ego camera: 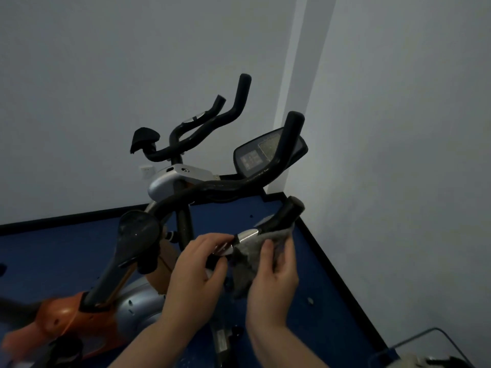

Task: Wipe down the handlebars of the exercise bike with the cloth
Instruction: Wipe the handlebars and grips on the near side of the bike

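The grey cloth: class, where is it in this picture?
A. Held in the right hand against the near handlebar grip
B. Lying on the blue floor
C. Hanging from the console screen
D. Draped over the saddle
A: the right hand holds the grey cloth up against the near handlebar grip, beside its silver band, while the left hand grips the bar next to it.

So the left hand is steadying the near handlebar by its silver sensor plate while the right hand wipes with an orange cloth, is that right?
Not quite: the cloth is grey, not orange. The head view shows the right hand holding it against the near handlebar, while the left hand grips the bar at the silver sensor plate. The orange there is the bike's frame.
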`<state>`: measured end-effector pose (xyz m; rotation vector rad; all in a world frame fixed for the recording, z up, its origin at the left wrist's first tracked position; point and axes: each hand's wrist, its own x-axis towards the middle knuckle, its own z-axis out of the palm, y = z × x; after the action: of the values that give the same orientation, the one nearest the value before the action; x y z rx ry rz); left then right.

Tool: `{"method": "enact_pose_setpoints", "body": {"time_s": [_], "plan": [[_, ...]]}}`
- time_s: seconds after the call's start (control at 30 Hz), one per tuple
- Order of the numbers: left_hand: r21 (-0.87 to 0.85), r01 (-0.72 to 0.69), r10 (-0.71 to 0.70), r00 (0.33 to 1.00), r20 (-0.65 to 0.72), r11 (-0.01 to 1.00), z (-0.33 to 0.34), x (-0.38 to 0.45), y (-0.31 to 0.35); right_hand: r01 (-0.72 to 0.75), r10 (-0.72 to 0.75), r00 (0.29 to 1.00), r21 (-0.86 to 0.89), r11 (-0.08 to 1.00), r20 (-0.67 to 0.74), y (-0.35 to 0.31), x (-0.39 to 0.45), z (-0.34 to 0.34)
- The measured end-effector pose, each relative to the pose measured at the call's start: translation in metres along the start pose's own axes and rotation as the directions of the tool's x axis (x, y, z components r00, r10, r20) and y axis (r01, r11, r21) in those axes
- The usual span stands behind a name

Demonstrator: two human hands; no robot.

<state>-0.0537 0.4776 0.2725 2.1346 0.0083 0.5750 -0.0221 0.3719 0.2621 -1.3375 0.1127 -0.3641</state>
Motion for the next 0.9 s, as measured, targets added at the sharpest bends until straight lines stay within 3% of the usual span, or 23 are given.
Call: {"method": "enact_pose_setpoints", "body": {"time_s": [0.17,0.37,0.47,0.57,0.63,0.7,0.8,0.9], "plan": [[-0.025,0.046,-0.045,0.999,0.008,0.999,-0.005,-0.005,-0.002,0.121,-0.116,0.991,0.067,0.99,-0.073,-0.019,0.032,-0.003],[-0.028,0.024,-0.023,0.999,0.039,0.999,-0.012,-0.005,-0.009,-0.016,0.016,1.0,0.023,1.0,0.013,0.003,0.001,0.005],[-0.035,0.02,-0.019,0.999,0.038,0.999,-0.018,-0.007,-0.015,0.188,-0.199,0.975,-0.103,0.977,-0.104,-0.004,0.018,0.0],[-0.056,0.025,-0.022,0.998,0.055,0.998,-0.023,-0.008,-0.018,0.396,-0.447,0.884,-0.285,0.873,-0.14,-0.001,0.009,0.004],[-0.086,0.023,-0.017,0.997,0.075,0.996,-0.028,-0.006,-0.021,0.547,-0.618,0.785,-0.423,0.723,-0.041,0.011,0.0,-0.002],[-0.101,0.014,-0.004,0.995,0.098,0.995,-0.036,-0.003,-0.023,0.688,-0.717,0.679,-0.479,0.545,0.16,0.022,-0.005,-0.009],[-0.08,-0.047,0.056,0.993,0.107,0.996,-0.052,0.0,-0.024,0.762,-0.614,0.619,-0.563,0.32,0.489,0.018,-0.013,0.004],[-0.009,-0.15,0.15,0.988,0.047,0.989,-0.074,0.005,-0.028,0.793,-0.429,0.59,-0.591,0.148,0.684,0.007,-0.02,0.019]]}}
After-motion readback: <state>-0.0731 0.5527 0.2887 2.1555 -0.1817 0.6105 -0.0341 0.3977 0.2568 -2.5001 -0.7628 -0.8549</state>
